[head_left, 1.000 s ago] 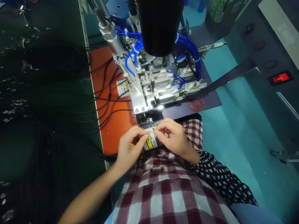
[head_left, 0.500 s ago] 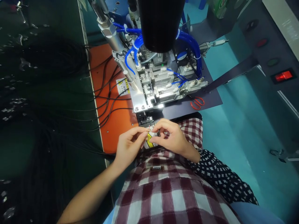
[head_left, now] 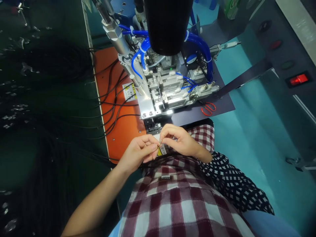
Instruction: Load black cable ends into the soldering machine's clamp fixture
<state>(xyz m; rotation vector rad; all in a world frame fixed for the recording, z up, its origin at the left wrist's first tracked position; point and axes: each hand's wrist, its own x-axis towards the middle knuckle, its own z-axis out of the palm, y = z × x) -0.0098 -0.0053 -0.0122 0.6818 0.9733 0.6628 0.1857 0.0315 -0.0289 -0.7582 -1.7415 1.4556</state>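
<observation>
My left hand (head_left: pixel 141 150) is closed in a pinch, thumb against forefinger, on the end of a thin wire (head_left: pixel 160 144). My right hand (head_left: pixel 178 140) meets it from the other side, its thumb and forefinger pinched together at the same tiny end. Most of the wire is hidden by the fingers, and its tip is too small to make out. Both hands are above a white and yellow label (head_left: pixel 162 150) at the machine's near edge, just in front of a black slotted block (head_left: pixel 153 127).
A metal machine (head_left: pixel 170 95) with blue air hoses (head_left: pixel 207 49) stands ahead. Black cables (head_left: pixel 114 98) cross the orange board (head_left: pixel 123 138) on the left. Red-handled scissors (head_left: pixel 208 109) lie on the dark plate. A black cylinder (head_left: pixel 168 26) hangs overhead. A lit red switch (head_left: pixel 299 79) is at right.
My right thumb and forefinger, apart before, have come together at the wire end beside my left fingertips. The left hand has shifted slightly right and turned a little.
</observation>
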